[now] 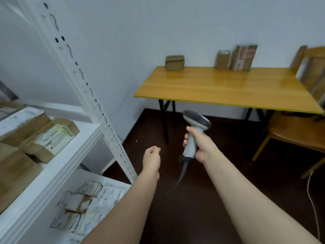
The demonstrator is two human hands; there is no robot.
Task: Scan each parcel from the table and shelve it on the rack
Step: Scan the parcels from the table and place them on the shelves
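Three parcels on the table [219, 88], all standing along its far edge against the wall. Small parcel [174, 62] sits near the table's left end, well apart from the other two. Middle parcel [223, 59] and big parcel [243, 57] are side by side toward the right end, touching or just apart, can't tell. Right hand [200, 145] is in front of the table's near edge, fingers wrapped round the handle of the scanner [196, 120]; scanner head is up and faces the table, cable [177, 182] hanging from the handle base toward the floor. Left hand [152, 156] is left of the scanner, further from the table, fingers loosely curled, holding nothing. Rack [58, 155] stands left of the table, white, with a slotted upright on its table side. Labelled boxes [51, 138] on its upper shelf, smaller labelled packets [75, 203] on the shelf below. Wooden chair [295, 131] at the table's right end, seat partly under the top. Slight blur; label text unreadable.
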